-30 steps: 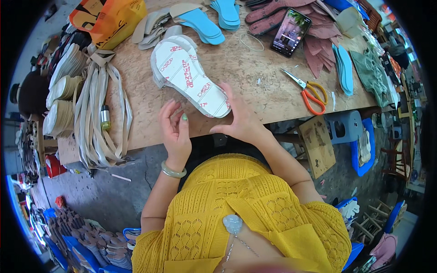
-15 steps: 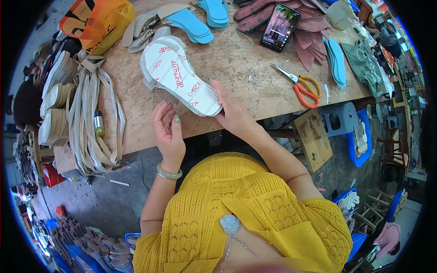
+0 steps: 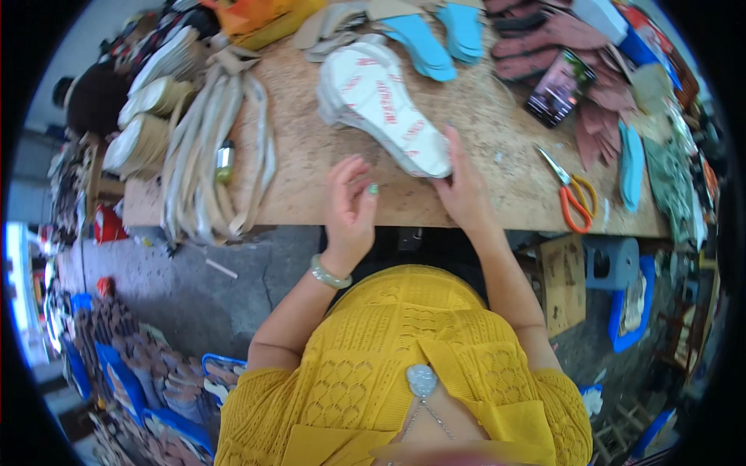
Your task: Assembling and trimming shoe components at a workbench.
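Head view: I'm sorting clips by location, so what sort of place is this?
Probably a shoemaking workshop, judging by the white sole-shaped pieces, the blue sole-shaped pieces and the scissors.

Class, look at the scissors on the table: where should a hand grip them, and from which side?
The scissors are probably best gripped by their orange and yellow handles, coming from the person's near side with the right hand, the closer one. The looped handles lie toward the front edge of the table, while the pointed blades aim away and to the left.
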A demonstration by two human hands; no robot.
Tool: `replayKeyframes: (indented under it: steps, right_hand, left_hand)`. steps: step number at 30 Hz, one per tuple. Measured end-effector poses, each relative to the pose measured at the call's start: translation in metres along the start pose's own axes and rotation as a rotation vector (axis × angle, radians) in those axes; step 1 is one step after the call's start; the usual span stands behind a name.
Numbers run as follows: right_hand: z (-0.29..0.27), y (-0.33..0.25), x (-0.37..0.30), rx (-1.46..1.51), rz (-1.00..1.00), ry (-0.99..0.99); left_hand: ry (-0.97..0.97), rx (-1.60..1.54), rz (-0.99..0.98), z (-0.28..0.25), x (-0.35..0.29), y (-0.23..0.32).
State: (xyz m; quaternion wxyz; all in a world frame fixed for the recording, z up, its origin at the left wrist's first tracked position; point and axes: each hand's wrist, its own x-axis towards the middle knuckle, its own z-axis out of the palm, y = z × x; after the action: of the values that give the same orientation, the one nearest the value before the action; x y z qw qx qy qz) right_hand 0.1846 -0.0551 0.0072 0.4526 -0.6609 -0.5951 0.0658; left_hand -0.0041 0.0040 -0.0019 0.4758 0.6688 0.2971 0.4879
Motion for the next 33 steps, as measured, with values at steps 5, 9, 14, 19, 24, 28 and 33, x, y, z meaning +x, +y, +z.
replayKeyframes:
  steps: [5, 9, 14, 19, 24, 28, 33]
  right_hand:
    - [-0.002, -0.005, -0.004, 0.010, 0.082, -0.057]
    - [-0.008, -0.017, -0.001, 0.088, 0.201, -0.110]
    - [-0.010, -0.010, -0.001, 0.103, 0.125, -0.093]
    - [-0.009, 0.005, -0.003, 0.333, 0.034, 0.008]
    - [-0.011, 0.003, -0.004, 0.378, 0.135, -0.015]
    - [-0.011, 0.009, -0.004, 0.372, 0.137, -0.013]
    - [-0.010, 0.008, -0.003, 0.328, 0.113, -0.018]
  left_hand:
    - [-0.008, -0.042, 0.005, 0.001, -0.001, 0.004]
    - [-0.056, -0.084, -0.033, -0.005, -0.003, 0.009]
    - [-0.086, -0.038, 0.005, -0.032, 0.011, 0.010]
    - [-0.013, 0.447, 0.118, -0.091, 0.048, 0.031]
    - [0.050, 1.014, 0.185, -0.167, 0.078, 0.023]
    - [0.048, 1.257, 0.228, -0.195, 0.090, 0.030]
    - [0.180, 1.203, 0.155, -0.246, 0.092, 0.031]
